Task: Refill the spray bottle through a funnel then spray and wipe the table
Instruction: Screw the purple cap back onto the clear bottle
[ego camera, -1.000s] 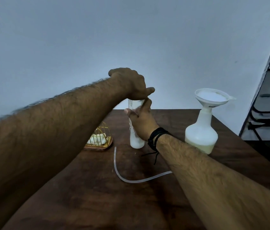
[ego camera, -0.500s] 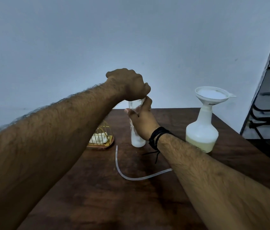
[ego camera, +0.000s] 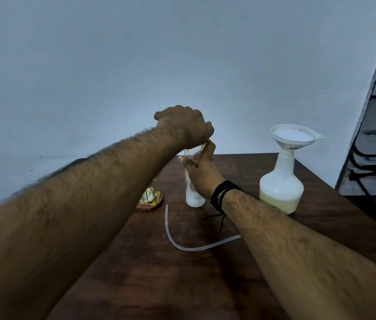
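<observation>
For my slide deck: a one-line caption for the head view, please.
Both hands work a clear bottle beside the funnel-topped spray bottle.

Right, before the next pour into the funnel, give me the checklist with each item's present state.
1. Funnel seated upright in spray bottle neck: ok.
2. Room left in the spray bottle, liquid low in the body: ok.
3. Right hand holds the clear bottle steady on the table: ok.
4. Left hand closed over the clear bottle's top; cap off: cannot tell.
5. Loose tube lies clear of both bottles: ok.
6. Funnel drained: cannot tell.
</observation>
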Available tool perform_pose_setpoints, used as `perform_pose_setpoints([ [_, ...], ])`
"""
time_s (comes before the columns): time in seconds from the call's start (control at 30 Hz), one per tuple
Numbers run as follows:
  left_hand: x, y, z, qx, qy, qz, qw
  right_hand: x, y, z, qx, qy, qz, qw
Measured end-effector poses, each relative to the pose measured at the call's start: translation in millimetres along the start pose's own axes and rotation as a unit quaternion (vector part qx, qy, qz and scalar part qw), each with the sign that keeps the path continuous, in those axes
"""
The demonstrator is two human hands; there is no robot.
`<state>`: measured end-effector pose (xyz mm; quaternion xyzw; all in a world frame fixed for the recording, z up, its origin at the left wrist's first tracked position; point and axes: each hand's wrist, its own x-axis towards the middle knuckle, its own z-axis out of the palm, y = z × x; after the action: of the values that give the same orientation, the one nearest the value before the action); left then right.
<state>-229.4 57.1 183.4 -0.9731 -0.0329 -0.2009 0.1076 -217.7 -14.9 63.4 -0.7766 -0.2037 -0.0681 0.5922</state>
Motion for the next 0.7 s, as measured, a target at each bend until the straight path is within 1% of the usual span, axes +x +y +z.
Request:
perform_pose_setpoints([
  [0.07,3.4,-6.7,-1.7,-0.036,-0.041,0.044,0.998,-1.8,-1.8,-3.5,0.000,-0.006,0.005,1.000],
  [0.17,6.9,-23.4,-6.3,-0.123,-0.126,0.101,0.979,-1.2,-3.2,-0.4,-0.006,-0.008,0.002,1.000],
  [0.27,5.9,-36.5,-7.0,-0.188,-0.134,0.127,0.965,0.5,-2.8,0.1,-0.002,-0.007,0.001,1.000],
  [0.3,5.2,-43.8,-7.5,-0.207,-0.138,0.116,0.962,-0.3,-2.5,-0.8,0.001,-0.011,-0.001,1.000],
  [0.37,4.8,-69.1,-7.7,-0.228,-0.146,0.060,0.961,-2.6,-2.3,-2.5,0.003,-0.021,-0.007,1.000],
  [0.4,6.5,-87.4,-7.0,-0.210,-0.133,0.024,0.968,-3.0,-2.1,-3.0,0.002,-0.023,-0.011,1.000],
  [0.47,11.8,-125.7,-6.2,-0.112,-0.064,-0.039,0.991,-2.4,-1.5,-2.6,0.002,-0.021,-0.013,1.000],
  [0.5,11.9,-139.3,-6.5,-0.075,-0.034,-0.058,0.995,-2.5,-2.0,-2.2,0.001,-0.022,-0.013,1.000],
  [0.53,12.1,-145.8,-6.5,-0.066,-0.019,-0.065,0.996,-1.5,-1.7,-2.0,-0.003,-0.023,-0.013,1.000],
  [0.6,9.8,-135.7,-10.3,-0.126,-0.027,-0.040,0.991,-1.2,-1.2,-3.4,-0.004,-0.026,-0.014,1.000],
  [0.67,6.6,-106.9,-16.4,-0.214,-0.071,-0.010,0.974,-1.9,-0.6,-4.7,0.002,-0.031,-0.011,0.999],
  [0.7,5.1,-88.9,-19.4,-0.237,-0.101,0.005,0.966,-2.2,-0.2,-4.3,0.002,-0.032,-0.009,0.999],
])
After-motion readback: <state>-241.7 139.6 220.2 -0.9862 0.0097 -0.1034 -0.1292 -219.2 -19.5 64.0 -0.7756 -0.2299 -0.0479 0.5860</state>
